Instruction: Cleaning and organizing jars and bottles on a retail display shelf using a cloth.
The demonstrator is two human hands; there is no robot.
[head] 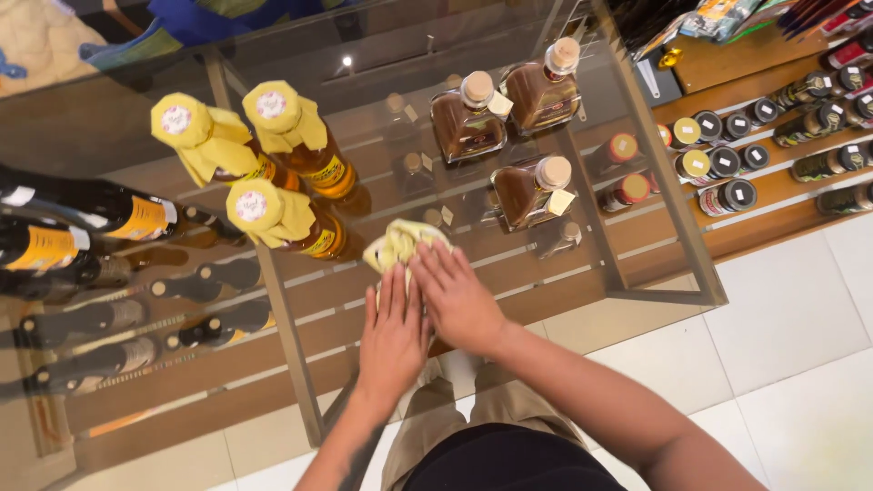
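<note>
A crumpled pale yellow cloth [398, 242] lies on the glass shelf [582, 227] in front of me. My left hand [393, 335] rests flat just behind the cloth, fingertips touching its near edge. My right hand [457, 298] lies over the left hand's side, fingers pressed on the cloth. Left of the cloth stand three amber bottles with yellow paper-wrapped caps [273, 215]. To the right stand three squat brown bottles with cork stoppers [530, 186].
Dark wine bottles [86, 218] lie on their sides at the left. Small round-lidded jars [723, 164] line wooden shelves at the right. A metal frame [289, 336] holds the glass. White floor tiles [782, 364] lie below.
</note>
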